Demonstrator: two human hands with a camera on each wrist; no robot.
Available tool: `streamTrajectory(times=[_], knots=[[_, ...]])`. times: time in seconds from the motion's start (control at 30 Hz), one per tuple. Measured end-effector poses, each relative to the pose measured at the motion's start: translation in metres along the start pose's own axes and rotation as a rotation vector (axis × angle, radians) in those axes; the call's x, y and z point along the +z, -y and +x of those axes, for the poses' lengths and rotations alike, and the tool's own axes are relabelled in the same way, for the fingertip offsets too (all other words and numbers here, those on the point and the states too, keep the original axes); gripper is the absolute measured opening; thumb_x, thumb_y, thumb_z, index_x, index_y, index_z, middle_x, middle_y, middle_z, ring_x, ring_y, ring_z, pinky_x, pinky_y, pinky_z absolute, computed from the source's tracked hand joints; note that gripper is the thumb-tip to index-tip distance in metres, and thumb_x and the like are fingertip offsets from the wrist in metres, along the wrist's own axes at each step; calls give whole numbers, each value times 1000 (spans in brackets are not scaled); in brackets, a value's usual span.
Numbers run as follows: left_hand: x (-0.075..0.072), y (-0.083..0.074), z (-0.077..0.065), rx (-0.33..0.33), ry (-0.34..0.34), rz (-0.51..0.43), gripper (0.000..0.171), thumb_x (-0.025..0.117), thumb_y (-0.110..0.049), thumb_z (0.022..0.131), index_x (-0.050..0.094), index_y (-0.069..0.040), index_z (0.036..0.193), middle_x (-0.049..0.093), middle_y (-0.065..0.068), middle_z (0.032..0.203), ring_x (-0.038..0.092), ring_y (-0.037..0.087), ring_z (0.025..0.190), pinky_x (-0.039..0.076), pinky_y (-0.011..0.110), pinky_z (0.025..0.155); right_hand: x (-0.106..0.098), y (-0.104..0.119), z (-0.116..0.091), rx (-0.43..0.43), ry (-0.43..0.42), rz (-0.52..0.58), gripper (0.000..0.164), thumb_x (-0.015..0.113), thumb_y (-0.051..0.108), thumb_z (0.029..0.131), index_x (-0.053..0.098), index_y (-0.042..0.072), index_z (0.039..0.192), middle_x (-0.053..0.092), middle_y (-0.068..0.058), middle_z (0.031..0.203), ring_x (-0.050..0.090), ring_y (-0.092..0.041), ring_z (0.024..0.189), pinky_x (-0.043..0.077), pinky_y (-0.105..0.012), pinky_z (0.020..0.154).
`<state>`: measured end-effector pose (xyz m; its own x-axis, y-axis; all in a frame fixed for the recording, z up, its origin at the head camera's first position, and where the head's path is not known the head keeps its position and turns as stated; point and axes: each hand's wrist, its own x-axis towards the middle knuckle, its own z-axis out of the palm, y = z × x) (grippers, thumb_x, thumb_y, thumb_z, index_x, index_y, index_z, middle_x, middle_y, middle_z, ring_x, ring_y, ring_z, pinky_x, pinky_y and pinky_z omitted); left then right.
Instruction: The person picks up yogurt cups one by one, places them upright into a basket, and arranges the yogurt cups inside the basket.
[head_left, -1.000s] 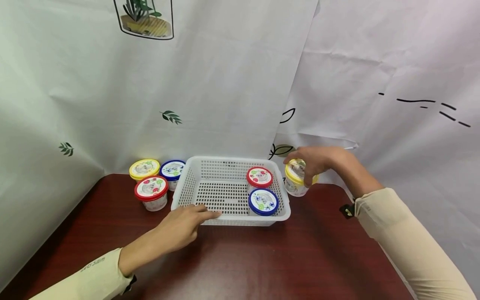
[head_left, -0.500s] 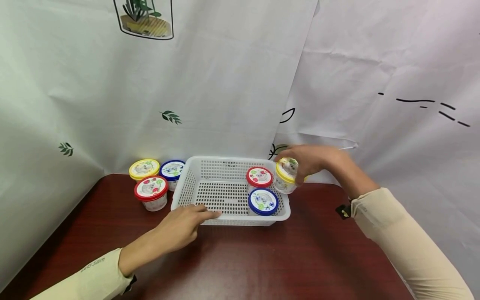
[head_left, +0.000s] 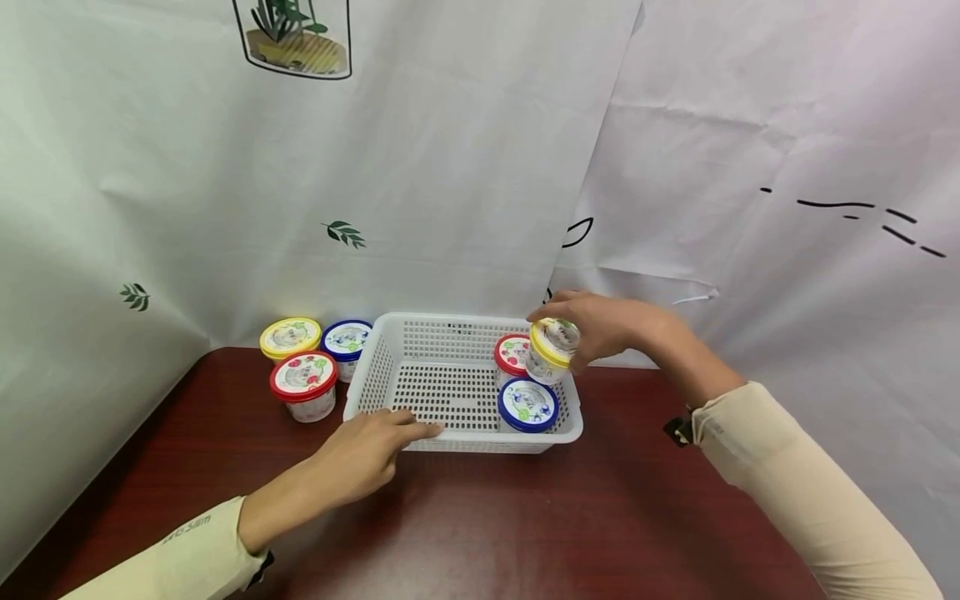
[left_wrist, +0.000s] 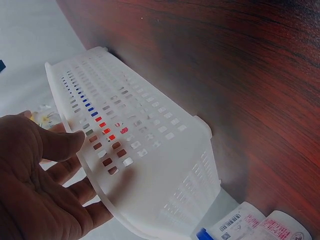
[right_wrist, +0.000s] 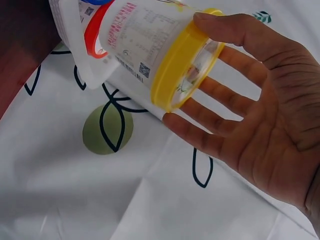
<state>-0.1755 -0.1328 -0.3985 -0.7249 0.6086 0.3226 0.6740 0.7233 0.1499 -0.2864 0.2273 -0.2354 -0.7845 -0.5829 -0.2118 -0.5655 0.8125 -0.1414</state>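
Observation:
My right hand (head_left: 600, 325) holds a clear plastic tub with a yellow lid (head_left: 551, 354), thumb and fingers round the lid. The tub hangs over the right end of a white perforated basket (head_left: 465, 437). Inside that end sit a red-lidded tub (head_left: 510, 352), partly hidden by the held one, and a blue-lidded tub (head_left: 528, 404) in front of it. At the basket's near side my left hand (head_left: 360, 458) pinches the rim. In the left wrist view its thumb lies outside the wall (left_wrist: 145, 165) and the fingers inside.
Left of the basket stand a yellow-lidded tub (head_left: 290, 335), a blue-lidded tub (head_left: 347, 340) and a red-lidded tub (head_left: 303, 377), close together. The dark red wooden table (head_left: 480, 525) meets a white printed curtain (head_left: 450, 167) right behind the basket.
My right hand has carried the yellow-lidded tub leftward, from beside the basket to above its right end. My left hand and the basket have stayed in place.

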Motion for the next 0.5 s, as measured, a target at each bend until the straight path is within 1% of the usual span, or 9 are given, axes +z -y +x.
streamTrajectory(times=[0.17,0.33,0.5], knots=[[0,0,0,5,-5,3,65,68,10,87,81,-25,141,81,2,114,77,23,96,56,34,70,4,3,3,-33,-33,-24,92,93,8,77,62,25,162,55,-16,167,52,-42,151,56,-62,112],[0,0,0,8,-8,9,67,68,11,87,81,-26,141,81,1,113,77,23,96,56,34,69,6,6,3,-56,-51,-31,92,91,8,76,63,24,162,57,-15,166,52,-43,151,55,-62,112],[1,0,0,14,-18,18,69,68,11,86,81,-27,141,81,1,111,77,24,96,57,36,70,8,11,5,-89,-67,-36,90,93,11,77,63,23,162,57,-15,166,51,-43,153,51,-65,118]])
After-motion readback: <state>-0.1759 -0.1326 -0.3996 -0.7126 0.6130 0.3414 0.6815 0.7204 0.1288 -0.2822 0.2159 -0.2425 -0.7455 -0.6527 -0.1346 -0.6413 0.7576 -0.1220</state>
